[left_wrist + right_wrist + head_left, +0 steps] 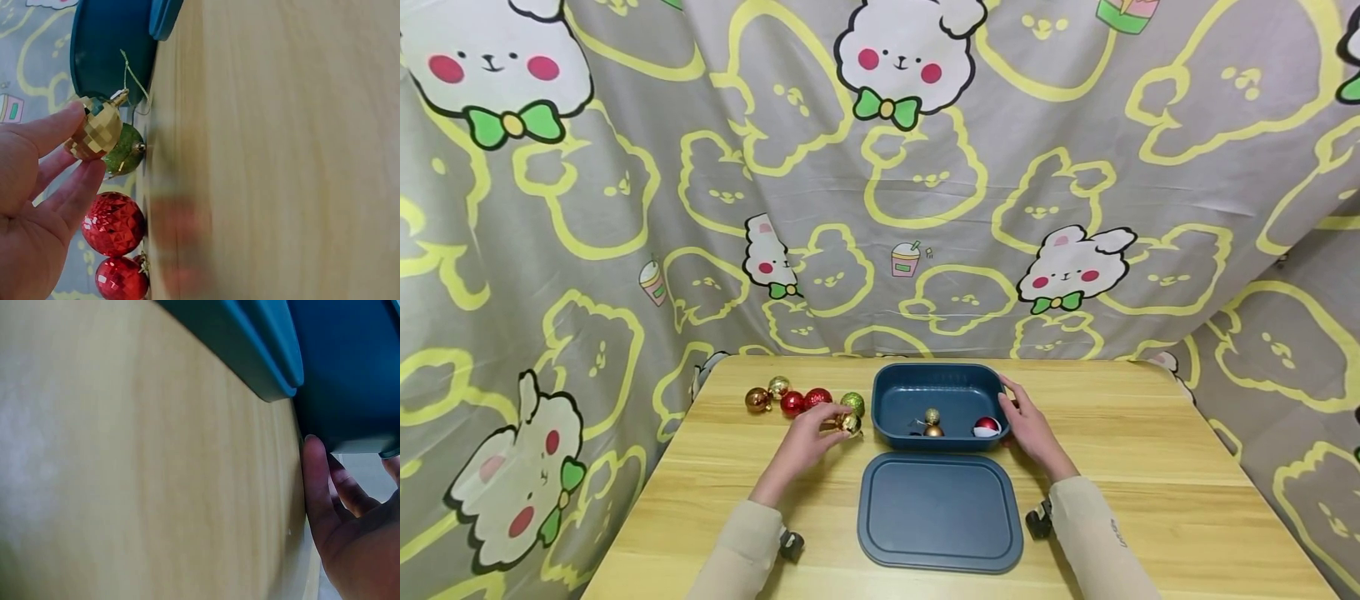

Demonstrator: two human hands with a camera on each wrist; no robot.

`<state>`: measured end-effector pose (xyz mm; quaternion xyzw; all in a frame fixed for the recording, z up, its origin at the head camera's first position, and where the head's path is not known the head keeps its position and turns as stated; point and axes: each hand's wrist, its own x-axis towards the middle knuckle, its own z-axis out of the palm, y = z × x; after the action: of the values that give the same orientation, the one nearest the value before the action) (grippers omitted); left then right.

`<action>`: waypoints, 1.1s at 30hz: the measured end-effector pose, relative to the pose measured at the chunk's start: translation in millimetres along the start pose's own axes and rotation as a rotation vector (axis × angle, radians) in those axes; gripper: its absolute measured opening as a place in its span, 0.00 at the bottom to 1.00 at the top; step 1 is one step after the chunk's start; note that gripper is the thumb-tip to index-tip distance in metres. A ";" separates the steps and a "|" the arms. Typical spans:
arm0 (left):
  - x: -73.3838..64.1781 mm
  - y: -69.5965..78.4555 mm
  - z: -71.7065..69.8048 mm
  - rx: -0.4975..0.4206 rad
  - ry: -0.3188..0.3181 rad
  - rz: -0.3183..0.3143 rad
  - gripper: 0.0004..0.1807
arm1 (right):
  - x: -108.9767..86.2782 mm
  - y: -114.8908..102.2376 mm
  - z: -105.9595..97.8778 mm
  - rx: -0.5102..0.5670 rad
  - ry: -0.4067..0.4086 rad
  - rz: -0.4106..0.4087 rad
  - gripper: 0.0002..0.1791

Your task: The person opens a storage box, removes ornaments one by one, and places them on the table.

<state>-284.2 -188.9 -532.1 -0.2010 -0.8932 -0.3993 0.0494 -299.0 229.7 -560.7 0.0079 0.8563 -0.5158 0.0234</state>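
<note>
A shiny gold faceted Christmas bauble [100, 131] with a thin hanging loop is pinched between the thumb and fingers of my left hand [806, 440], just left of the box. Close by is a green glittery bauble [853, 403]. My right hand [1032, 429] rests against the right end of the dark blue box [917, 387], its fingers mostly straight along the outer wall. Inside the open box lie a small gold bauble [932, 416], a copper-coloured bauble [933, 431] and a red-and-white bauble [987, 427]; the front wall partly hides them.
The box's blue-grey lid [940, 512] lies flat in front of it. Further left sit two red baubles, one textured [817, 397] and one faceted [792, 404], a pale gold bauble [778, 386] and a brown bauble [757, 400]. A patterned curtain [925, 208] hangs behind the wooden table [1120, 408].
</note>
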 end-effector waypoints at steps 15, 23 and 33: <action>-1.5 -3.2 1.5 0.084 -0.021 -0.007 0.24 | 0.6 0.3 1.2 0.000 -0.001 0.002 0.31; -0.6 -7.6 3.8 0.063 -0.024 -0.018 0.24 | -0.2 0.3 -1.8 0.014 -0.005 -0.003 0.31; -2.6 -8.2 3.2 0.034 -0.026 -0.046 0.24 | 0.0 0.9 0.6 0.006 -0.009 -0.005 0.32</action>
<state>-284.8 -192.3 -540.6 -0.1847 -0.9049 -0.3822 0.0320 -298.9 229.6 -561.7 0.0037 0.8548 -0.5183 0.0257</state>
